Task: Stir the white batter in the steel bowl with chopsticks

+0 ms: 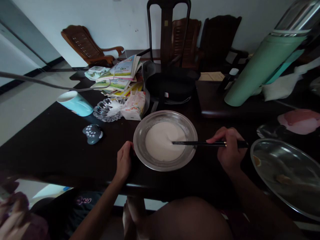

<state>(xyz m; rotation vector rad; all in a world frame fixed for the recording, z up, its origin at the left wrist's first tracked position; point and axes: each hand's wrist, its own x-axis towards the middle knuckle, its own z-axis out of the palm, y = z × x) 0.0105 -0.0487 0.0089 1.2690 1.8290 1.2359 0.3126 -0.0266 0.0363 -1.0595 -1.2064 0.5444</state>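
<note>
A shallow metal bowl (140, 146) of pale white batter (162, 141) sits on the dark table (50, 150) in front of me. My left hand (124, 160) grips the bowl's left rim, fingers curled. To the right of the bowl, my right hand (228, 150) is closed on a pair of dark chopsticks (197, 143). Their tips reach left into the batter near the bowl's middle.
A large metal plate (285, 173) lies at the right. A teal mug (75, 103), glass dish (107, 110), small grey game controller (93, 133), carton (135, 106) and stacked booklets (120, 75) crowd the far left. A green flask (265, 63) and chairs (172, 36) stand behind.
</note>
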